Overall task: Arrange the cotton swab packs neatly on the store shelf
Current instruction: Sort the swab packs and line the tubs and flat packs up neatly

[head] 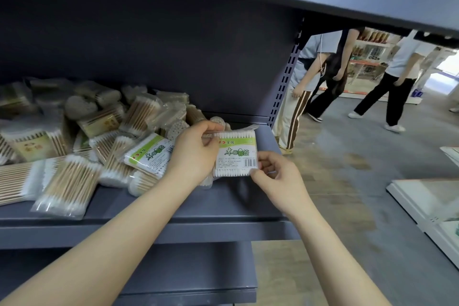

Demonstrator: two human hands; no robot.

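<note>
With your left hand and right hand both pinching the pack, stand it square at the shelf's bare right end, clear of the pile.

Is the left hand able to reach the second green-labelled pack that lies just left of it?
Probably yes, but not at once: the left hand grips the upright green-labelled swab pack together with the right hand. The lying green-labelled pack is uncovered beside its wrist.
</note>
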